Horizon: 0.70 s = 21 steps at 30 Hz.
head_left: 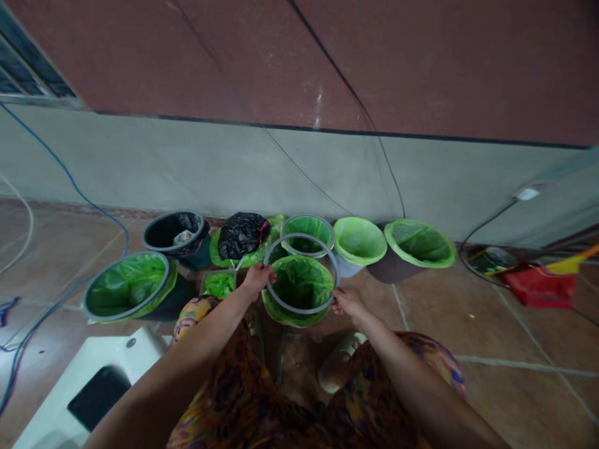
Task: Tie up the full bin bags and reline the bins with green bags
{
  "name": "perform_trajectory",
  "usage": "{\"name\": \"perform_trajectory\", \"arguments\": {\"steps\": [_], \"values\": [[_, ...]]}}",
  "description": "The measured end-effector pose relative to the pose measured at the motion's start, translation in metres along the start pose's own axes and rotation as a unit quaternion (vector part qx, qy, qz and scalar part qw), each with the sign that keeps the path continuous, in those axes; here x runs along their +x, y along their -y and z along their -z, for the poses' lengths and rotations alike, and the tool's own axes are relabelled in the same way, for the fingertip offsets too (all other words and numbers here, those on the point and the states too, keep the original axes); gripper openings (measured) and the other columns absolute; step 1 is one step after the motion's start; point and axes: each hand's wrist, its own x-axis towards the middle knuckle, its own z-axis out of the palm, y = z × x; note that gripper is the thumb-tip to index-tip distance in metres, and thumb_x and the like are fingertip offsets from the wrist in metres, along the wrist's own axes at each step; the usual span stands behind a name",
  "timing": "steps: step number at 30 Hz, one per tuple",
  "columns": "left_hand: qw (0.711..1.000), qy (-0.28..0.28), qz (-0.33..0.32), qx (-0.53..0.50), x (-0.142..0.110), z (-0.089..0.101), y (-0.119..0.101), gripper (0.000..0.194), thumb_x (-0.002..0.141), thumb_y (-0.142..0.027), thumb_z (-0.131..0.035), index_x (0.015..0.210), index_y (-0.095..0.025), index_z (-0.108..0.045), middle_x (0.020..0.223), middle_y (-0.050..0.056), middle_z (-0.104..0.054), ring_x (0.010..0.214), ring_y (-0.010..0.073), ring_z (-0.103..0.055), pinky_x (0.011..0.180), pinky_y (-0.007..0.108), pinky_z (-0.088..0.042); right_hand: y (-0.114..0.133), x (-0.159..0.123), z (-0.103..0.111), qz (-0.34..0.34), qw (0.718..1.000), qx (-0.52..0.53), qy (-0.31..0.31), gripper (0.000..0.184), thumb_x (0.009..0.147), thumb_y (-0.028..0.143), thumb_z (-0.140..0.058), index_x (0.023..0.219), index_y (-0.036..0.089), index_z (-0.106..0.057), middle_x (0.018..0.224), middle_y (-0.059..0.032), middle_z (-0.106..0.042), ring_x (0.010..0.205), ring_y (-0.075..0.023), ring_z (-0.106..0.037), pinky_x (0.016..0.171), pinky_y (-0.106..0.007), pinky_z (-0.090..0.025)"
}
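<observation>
My left hand (pixel 258 280) and my right hand (pixel 347 304) hold a grey plastic rim ring (pixel 302 310) by its two sides. Tilted, the ring hovers over a trash bin lined with a green bag (pixel 299 284), which stands on the floor between my feet. The bag is spread open and folded over the bin's edge. Close by my left hand is a small container with a green bag (pixel 219 284) in it. Right behind the ring stands another bin with a green liner (pixel 309 226) and a grey rim.
More green-lined bins (pixel 359 240) line the wall, with a grey-rimmed one (pixel 126 284) at left. A tied black bag (pixel 243 234) lies near a dark bin (pixel 173 231). A phone (pixel 99 397) rests on a white surface (pixel 60 374). A red dustpan (pixel 541 284) and cables are around.
</observation>
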Motion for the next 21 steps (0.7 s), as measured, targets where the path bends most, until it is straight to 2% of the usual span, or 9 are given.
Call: {"name": "perform_trajectory", "arguments": {"steps": [2,4,7,9,11,15,21], "values": [[0.998,-0.021,0.005,0.051,0.007,-0.001,0.009,0.038,0.091,-0.045,-0.053,0.104,-0.011,-0.063,0.063,0.003,-0.062,0.056,0.0124,-0.057,0.056,0.026,-0.047,-0.004,0.008,-0.003,0.020,0.995,-0.092,-0.017,0.011,0.087,0.022,-0.057,0.079,0.016,-0.058,0.052,0.0039,-0.057,0.044,-0.0082,-0.053,0.046,-0.018,-0.043],[0.990,-0.027,0.009,0.137,0.012,-0.002,0.017,0.033,0.090,-0.043,-0.054,0.092,-0.012,-0.065,0.064,0.004,-0.062,0.057,0.0133,-0.057,0.054,0.025,-0.044,-0.007,0.014,-0.003,0.041,0.981,-0.186,-0.029,0.007,0.088,0.020,-0.054,0.090,0.016,-0.060,0.057,0.0028,-0.060,0.049,-0.0103,-0.057,0.052,-0.020,-0.045],[0.957,-0.021,0.014,0.289,0.017,-0.005,0.026,0.031,0.092,-0.038,-0.050,0.086,-0.011,-0.066,0.077,0.009,-0.068,0.069,0.0173,-0.064,0.058,0.025,-0.044,-0.010,0.022,-0.001,0.093,0.938,-0.331,-0.050,0.024,0.088,0.017,-0.051,0.109,0.015,-0.061,0.083,-0.0066,-0.072,0.078,-0.0168,-0.068,0.071,-0.024,-0.049],[0.932,-0.018,0.007,0.362,0.017,-0.008,0.029,0.033,0.093,-0.037,-0.047,0.091,-0.010,-0.067,0.087,0.012,-0.071,0.080,0.0207,-0.067,0.064,0.027,-0.045,-0.012,0.026,0.000,0.113,0.909,-0.398,-0.058,0.032,0.089,0.017,-0.048,0.120,0.014,-0.058,0.104,-0.0133,-0.071,0.099,-0.0209,-0.067,0.083,-0.027,-0.048],[0.912,-0.012,0.000,0.411,0.017,-0.010,0.029,0.035,0.094,-0.037,-0.045,0.097,-0.009,-0.067,0.096,0.014,-0.072,0.091,0.0232,-0.068,0.072,0.028,-0.047,-0.012,0.030,0.001,0.113,0.894,-0.428,-0.061,0.039,0.091,0.018,-0.044,0.128,0.012,-0.054,0.114,-0.0167,-0.069,0.108,-0.0233,-0.065,0.089,-0.030,-0.046],[0.890,-0.014,0.016,0.456,0.017,-0.010,0.029,0.039,0.094,-0.038,-0.044,0.107,-0.009,-0.066,0.110,0.018,-0.071,0.105,0.0259,-0.067,0.083,0.029,-0.048,-0.011,0.037,-0.002,0.113,0.880,-0.454,-0.076,0.047,0.092,0.021,-0.041,0.137,0.010,-0.046,0.115,-0.0183,-0.068,0.105,-0.0260,-0.066,0.090,-0.035,-0.046],[0.863,0.005,0.050,0.502,0.015,-0.008,0.037,0.037,0.091,-0.036,-0.050,0.107,-0.008,-0.068,0.114,0.022,-0.069,0.112,0.0320,-0.064,0.089,0.038,-0.051,-0.017,0.041,-0.008,0.094,0.861,-0.498,-0.055,0.045,0.094,0.023,-0.039,0.137,0.011,-0.045,0.113,-0.0168,-0.069,0.103,-0.0262,-0.067,0.086,-0.034,-0.046]]}}
